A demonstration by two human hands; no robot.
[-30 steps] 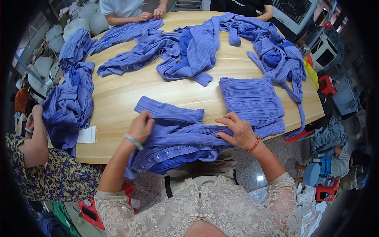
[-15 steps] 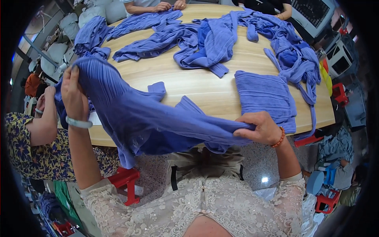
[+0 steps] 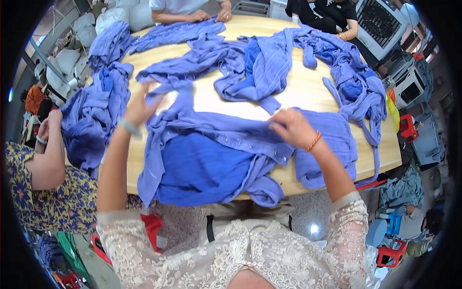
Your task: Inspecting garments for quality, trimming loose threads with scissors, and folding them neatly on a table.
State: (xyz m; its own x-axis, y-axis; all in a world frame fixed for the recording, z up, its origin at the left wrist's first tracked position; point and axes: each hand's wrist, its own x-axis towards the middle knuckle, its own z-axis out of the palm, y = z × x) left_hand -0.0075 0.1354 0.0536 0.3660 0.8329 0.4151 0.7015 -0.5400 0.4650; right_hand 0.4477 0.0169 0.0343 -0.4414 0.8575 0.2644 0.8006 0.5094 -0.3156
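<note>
A violet-blue ribbed cardigan (image 3: pixel 221 130) lies spread on the near side of the table, its darker blue inside (image 3: pixel 207 168) facing up. A row of small shiny fasteners runs along its front edge. My right hand (image 3: pixel 294 127) pinches that edge near its right end. Close to the cardigan's upper left part is my left hand (image 3: pixel 140 107), smeared by motion, so its grip on the cloth cannot be made out. Just right of the cardigan rests a folded violet-blue garment (image 3: pixel 329 149), partly behind my right wrist.
More violet-blue garments (image 3: pixel 260 67) lie across the wooden table (image 3: pixel 385 156), heaped at left and right. Co-workers' hands (image 3: pixel 211 15) are at the far edge; a person in a flowered garment (image 3: pixel 48 192) stands at left. A red stool (image 3: pixel 153 229) stands below the table.
The cardigan, held up and stretched between both hands before, now lies lower and opened out on the table. My left hand has moved right and down; my right hand has moved left and up.
</note>
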